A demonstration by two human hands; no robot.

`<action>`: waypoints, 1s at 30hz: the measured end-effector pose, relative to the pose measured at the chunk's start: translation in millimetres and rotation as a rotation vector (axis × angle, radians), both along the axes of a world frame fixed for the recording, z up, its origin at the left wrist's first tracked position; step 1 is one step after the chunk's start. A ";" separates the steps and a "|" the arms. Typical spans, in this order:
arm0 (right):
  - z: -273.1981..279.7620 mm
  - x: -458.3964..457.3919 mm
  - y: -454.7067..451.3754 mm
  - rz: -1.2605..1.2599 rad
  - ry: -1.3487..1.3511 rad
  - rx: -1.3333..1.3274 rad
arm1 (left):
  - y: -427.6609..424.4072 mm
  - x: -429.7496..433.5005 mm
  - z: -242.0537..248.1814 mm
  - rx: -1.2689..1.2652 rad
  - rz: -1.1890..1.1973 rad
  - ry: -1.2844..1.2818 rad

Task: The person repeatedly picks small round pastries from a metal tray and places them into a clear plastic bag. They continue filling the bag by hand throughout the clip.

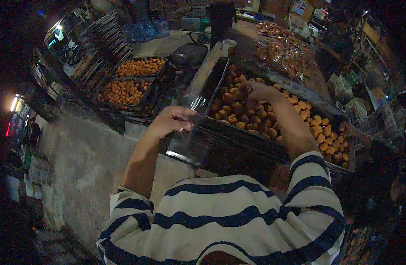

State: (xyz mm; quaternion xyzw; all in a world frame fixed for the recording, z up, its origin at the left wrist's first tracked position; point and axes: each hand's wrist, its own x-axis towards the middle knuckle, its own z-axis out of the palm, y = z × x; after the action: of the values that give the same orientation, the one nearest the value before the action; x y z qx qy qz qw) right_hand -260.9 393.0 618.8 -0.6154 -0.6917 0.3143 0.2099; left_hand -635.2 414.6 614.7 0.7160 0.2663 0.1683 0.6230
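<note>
A large dark metal tray (236, 127) filled with small round golden-brown baked pieces (257, 121) lies before me. My right hand (259, 91) reaches into it, with its fingers down among the pieces towards the far left side. Whether the fingers grip a piece is too dark to make out. To the left of the tray, my left hand (181, 119) pinches a clear plastic bag (198, 103), which shows mostly by its bright glints. A ring is on one finger of that hand.
More trays of baked pieces (125, 92) stand at the left. Beyond the big tray is a heap of wrapped pieces (282, 49). A white cup (229, 48) stands near the tray's far left corner. At the right, a person's arm (355, 132) shows dimly beside the tray.
</note>
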 end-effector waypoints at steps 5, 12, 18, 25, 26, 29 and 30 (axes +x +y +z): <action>36.3 -44.2 -25.6 0.170 0.651 0.123 | 10.6 9.1 9.3 0.326 -0.048 0.147; 75.5 -133.1 -46.6 0.279 -0.044 0.210 | 3.0 32.9 21.0 0.435 -0.190 -0.120; 50.9 -128.3 -57.5 0.524 0.359 0.039 | 1.2 23.8 6.7 0.276 -0.333 -0.037; 7.0 -75.4 -35.2 -0.184 -0.556 0.164 | 27.6 0.1 -33.4 -0.480 -0.040 -0.289; 7.7 -66.4 -27.6 -0.097 -0.571 0.058 | 30.1 -3.7 -36.1 -0.436 -0.022 -0.321; 9.4 -50.6 -8.7 -0.088 -0.430 -0.091 | 40.5 -7.9 -34.5 -0.247 -0.050 -0.276; 12.9 -47.1 1.7 -0.063 -0.356 -0.163 | 43.6 -6.1 -31.5 -0.182 -0.050 -0.218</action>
State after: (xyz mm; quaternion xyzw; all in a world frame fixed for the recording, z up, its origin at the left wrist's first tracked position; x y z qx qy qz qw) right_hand -307.9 394.7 631.7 -0.6976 -0.6705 0.2488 0.0435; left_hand -641.3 458.2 583.2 0.6405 0.1933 0.2047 0.7145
